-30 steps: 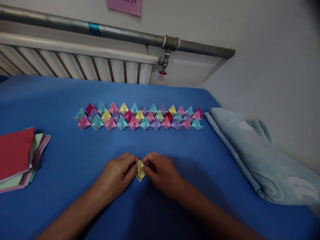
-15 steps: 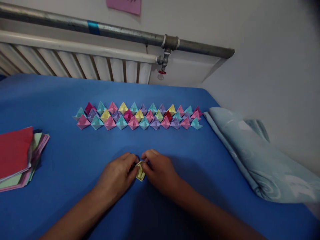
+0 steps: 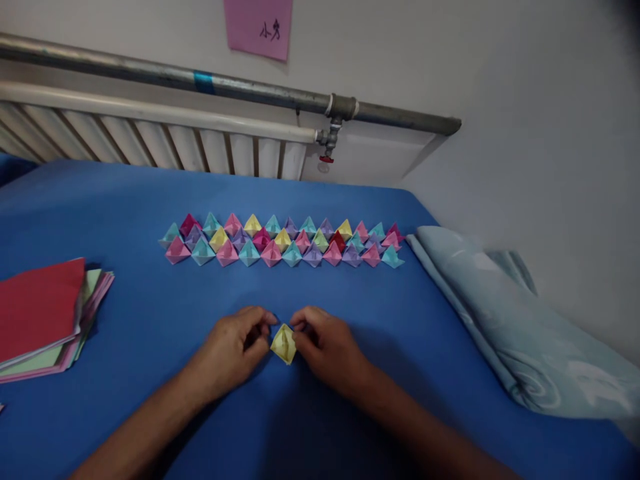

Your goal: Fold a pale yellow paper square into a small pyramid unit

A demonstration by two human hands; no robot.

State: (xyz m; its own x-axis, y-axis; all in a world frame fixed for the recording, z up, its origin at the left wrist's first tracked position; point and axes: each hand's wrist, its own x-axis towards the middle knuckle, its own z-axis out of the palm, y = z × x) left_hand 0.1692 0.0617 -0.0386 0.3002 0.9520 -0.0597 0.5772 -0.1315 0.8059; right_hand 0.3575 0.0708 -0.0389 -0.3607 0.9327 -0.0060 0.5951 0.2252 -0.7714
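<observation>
A small yellow folded paper boat sits between my two hands, its pointed peak up and its folds spread into a diamond shape. My right hand has its thumb and fingers at the boat's right edge, gripping it there. On the other side, my left hand has its thumb and forefinger apart, the thumb tip close by the boat's left corner. Beyond the hands, several finished paper boats in pink, blue, purple, yellow, green and red stand packed in three rows.
A stack of coloured paper sheets, red on top, lies at the left of the blue table. Folded pale-blue fabric covers the right side. Behind stand a white radiator and a metal pipe with a red-handled valve.
My left fingers have come off the yellow boat and parted. The boat now shows more fully, opened wider. The view has tilted up slightly, showing more of the pink wall note.
</observation>
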